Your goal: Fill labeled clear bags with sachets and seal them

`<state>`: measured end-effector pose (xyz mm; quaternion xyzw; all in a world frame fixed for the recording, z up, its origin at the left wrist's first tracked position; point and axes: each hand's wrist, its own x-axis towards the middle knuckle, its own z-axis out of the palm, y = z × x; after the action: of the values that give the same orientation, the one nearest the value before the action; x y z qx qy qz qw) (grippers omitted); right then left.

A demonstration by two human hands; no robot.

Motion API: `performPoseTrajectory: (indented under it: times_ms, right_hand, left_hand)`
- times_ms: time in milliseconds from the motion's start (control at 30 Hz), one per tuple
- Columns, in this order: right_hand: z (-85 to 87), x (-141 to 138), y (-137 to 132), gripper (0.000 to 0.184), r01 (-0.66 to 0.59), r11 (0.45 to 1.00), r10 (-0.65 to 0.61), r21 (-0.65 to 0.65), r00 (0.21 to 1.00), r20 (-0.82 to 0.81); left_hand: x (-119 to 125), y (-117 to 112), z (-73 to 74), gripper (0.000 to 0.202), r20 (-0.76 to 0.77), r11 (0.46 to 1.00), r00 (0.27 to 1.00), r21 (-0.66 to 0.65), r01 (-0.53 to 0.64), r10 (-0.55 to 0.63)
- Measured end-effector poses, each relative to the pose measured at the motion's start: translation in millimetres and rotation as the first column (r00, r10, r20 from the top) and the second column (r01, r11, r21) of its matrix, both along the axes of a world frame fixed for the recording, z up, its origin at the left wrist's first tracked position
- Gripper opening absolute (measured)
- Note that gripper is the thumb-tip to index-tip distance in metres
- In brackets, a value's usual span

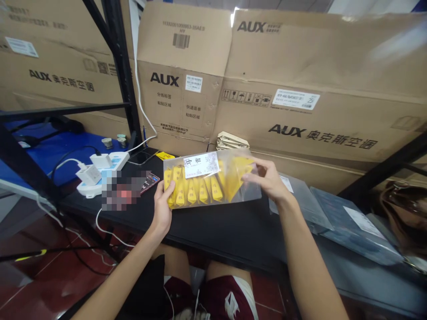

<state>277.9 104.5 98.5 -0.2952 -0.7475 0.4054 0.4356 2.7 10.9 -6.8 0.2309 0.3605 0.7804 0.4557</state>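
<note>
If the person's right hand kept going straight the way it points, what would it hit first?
The clear bag of yellow packets: the right hand already holds its upper right corner, so it would meet the bag first. What lies beyond is hard to judge from this view.
</note>
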Motion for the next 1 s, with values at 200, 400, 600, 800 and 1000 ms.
performPoseTrajectory:
  times_ms: [200, 400, 600, 800, 1000]
  right_hand:
    - [15.6, 2.6, -17.4, 0.059, -0.074, 0.987, 0.070, 0.145, 0.997, 0.032]
    - [25.2, 3.0, -27.0, 0.043, -0.117, 0.974, 0.081, 0.195, 0.979, 0.185]
    - [20.7, -1.0, -26.7, 0.055, 0.041, 0.961, -0.110, 0.273, 0.964, 0.244]
    - [2.6, -10.5, -18.3, 0.047, 0.150, 0.919, -0.306, 0.364, 0.855, 0.420]
    - [-10.9, -20.2, -12.6, 0.061, 0.154, 0.903, -0.300, 0.402, 0.894, 0.332]
  left_hand:
    - [0.1, 0.7, -2.1, 0.051, -0.030, 0.998, 0.998, -0.026, 0.057, -0.058]
    - [-0.3, -0.8, 1.6, 0.048, -0.041, 0.995, 0.995, -0.034, 0.094, -0.095]
    - [-0.2, -1.2, 2.8, 0.050, -0.038, 0.995, 0.996, -0.052, 0.083, -0.085]
    - [-1.4, 0.3, -3.7, 0.053, -0.087, 0.998, 0.994, -0.032, 0.058, -0.061]
    - [-1.5, 0.5, -5.7, 0.052, -0.133, 0.997, 0.989, -0.039, 0.066, -0.070]
